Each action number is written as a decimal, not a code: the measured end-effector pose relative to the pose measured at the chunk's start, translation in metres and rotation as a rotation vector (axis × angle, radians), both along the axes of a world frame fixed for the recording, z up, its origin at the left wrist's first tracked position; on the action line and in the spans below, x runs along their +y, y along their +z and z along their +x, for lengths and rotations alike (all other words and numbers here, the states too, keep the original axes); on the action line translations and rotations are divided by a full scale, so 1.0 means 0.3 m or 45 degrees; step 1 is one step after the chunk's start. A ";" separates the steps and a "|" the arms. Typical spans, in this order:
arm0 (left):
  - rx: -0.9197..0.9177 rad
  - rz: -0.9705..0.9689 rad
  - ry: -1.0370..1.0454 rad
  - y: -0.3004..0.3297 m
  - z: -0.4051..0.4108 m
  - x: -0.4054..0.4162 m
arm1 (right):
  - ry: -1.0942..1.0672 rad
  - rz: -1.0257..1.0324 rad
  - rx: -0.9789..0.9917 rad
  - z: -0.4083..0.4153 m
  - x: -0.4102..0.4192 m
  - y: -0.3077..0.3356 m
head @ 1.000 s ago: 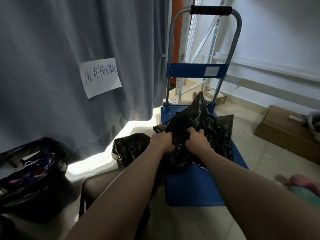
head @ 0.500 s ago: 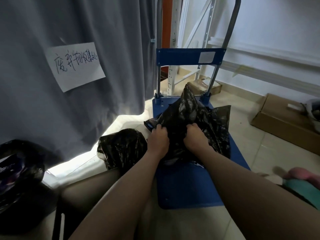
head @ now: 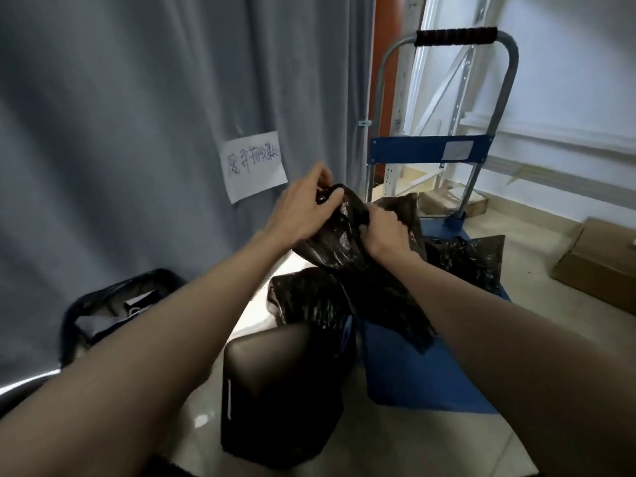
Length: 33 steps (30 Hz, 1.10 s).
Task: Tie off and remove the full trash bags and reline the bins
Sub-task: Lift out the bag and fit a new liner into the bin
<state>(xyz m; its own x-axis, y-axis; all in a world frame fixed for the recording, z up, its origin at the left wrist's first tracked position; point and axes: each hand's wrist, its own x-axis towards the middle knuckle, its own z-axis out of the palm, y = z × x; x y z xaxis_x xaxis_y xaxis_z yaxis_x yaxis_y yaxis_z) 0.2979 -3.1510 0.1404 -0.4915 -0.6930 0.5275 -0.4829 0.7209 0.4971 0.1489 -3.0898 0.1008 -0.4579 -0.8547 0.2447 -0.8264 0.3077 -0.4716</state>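
Observation:
I hold a black trash bag (head: 344, 242) up in the air over the blue cart (head: 413, 373). My left hand (head: 303, 210) pinches its upper edge and my right hand (head: 383, 232) grips the plastic just beside it. The rest of the bag hangs down to the cart deck. More black bags (head: 464, 266) lie on the cart behind. A dark bin (head: 278, 397) stands on the floor below my arms, a black bag (head: 306, 297) bunched at its far rim. At the left sits another bin lined with a black bag (head: 113, 304), holding rubbish.
A grey curtain (head: 137, 132) with a handwritten paper note (head: 253, 165) hangs at the left. The cart's upright handle (head: 454, 37) rises behind the bags. A cardboard box (head: 599, 266) lies on the tiled floor at the right, and metal shelving stands by the wall.
Both hands have lifted one black bag up off the cart deck, with the left hand now higher. The view has tilted up and the dark bin has come into sight below.

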 end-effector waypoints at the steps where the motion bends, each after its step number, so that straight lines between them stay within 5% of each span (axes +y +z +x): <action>1: -0.001 0.061 0.024 0.010 0.054 0.004 | 0.048 -0.025 -0.137 0.039 0.001 0.028; 13: -0.521 0.371 0.225 0.022 0.430 0.072 | 0.425 0.118 -1.227 0.388 0.038 0.096; 20: -0.241 0.624 0.416 0.026 0.519 0.041 | 0.639 0.284 -1.140 0.399 0.077 0.102; 26: -0.168 0.855 0.551 -0.014 0.524 0.031 | 0.668 0.636 -0.757 0.407 0.087 0.038; 33: -0.169 0.975 0.409 0.014 0.477 0.088 | 0.490 0.297 -0.756 0.452 0.044 0.046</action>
